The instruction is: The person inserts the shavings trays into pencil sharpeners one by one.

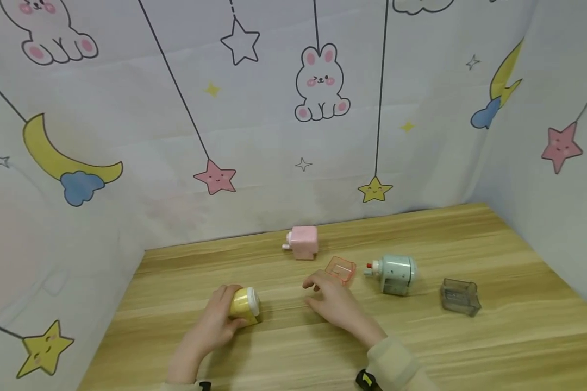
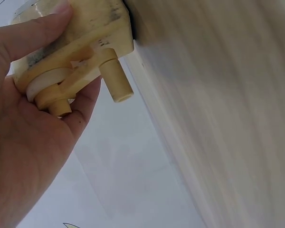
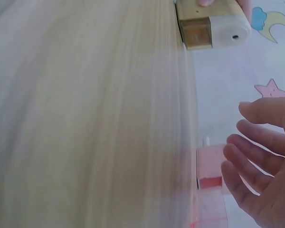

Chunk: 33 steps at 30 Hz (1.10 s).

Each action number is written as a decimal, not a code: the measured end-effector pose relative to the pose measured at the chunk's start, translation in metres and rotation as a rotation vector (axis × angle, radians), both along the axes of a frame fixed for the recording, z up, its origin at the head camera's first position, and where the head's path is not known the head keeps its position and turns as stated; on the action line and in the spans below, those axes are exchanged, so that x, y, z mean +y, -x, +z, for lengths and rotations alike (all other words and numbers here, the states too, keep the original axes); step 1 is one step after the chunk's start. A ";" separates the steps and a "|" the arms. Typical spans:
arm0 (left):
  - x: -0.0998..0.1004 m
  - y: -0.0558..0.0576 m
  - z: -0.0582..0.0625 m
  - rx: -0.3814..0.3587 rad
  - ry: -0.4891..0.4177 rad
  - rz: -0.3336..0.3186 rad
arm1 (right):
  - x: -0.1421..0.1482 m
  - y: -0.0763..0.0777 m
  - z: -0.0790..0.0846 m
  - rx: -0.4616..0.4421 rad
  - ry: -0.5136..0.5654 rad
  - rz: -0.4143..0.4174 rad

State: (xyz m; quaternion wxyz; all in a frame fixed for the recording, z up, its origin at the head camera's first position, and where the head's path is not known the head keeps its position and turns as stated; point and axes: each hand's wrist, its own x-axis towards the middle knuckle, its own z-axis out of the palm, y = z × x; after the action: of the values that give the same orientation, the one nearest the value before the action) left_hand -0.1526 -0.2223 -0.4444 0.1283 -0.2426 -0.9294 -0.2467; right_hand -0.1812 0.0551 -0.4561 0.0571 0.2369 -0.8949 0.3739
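My left hand [image 1: 216,319] grips a yellow crank pencil sharpener [image 1: 243,305] that stands on the left part of the wooden table, thumb on one side and fingers over the other. Its crank handle [image 2: 116,80] sticks out near the palm in the left wrist view. From the right wrist, its white front [image 3: 228,32] shows a round pencil hole, beside a see-through shavings drawer [image 3: 198,34]. My right hand [image 1: 333,303] hovers over the table with loosely bent, spread fingers and nothing in them. Just beyond its fingers lies a clear red drawer [image 1: 342,266], partly overlapped by the hand.
A pink crank sharpener [image 1: 305,241] stands near the table's back edge. Right of the red drawer sits a pale green sharpener [image 1: 398,271] with a red-tipped crank, then a grey see-through drawer [image 1: 460,296]. Printed white cloth [image 1: 264,212] walls the table behind and at both sides.
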 end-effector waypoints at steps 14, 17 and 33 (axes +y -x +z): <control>0.000 -0.003 0.001 -0.073 0.032 0.072 | 0.021 0.000 0.001 -0.017 0.035 -0.109; 0.000 -0.004 0.003 -0.051 0.060 0.082 | 0.022 0.000 0.000 0.004 0.040 -0.117; 0.028 0.009 0.018 0.017 0.089 0.089 | 0.032 0.003 -0.003 0.167 0.030 -0.123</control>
State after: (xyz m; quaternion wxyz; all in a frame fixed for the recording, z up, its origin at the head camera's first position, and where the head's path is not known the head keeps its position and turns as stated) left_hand -0.1618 -0.1938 -0.4259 0.1361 -0.2086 -0.9482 -0.1971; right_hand -0.1846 0.0874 -0.4592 0.1580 0.2110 -0.8941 0.3621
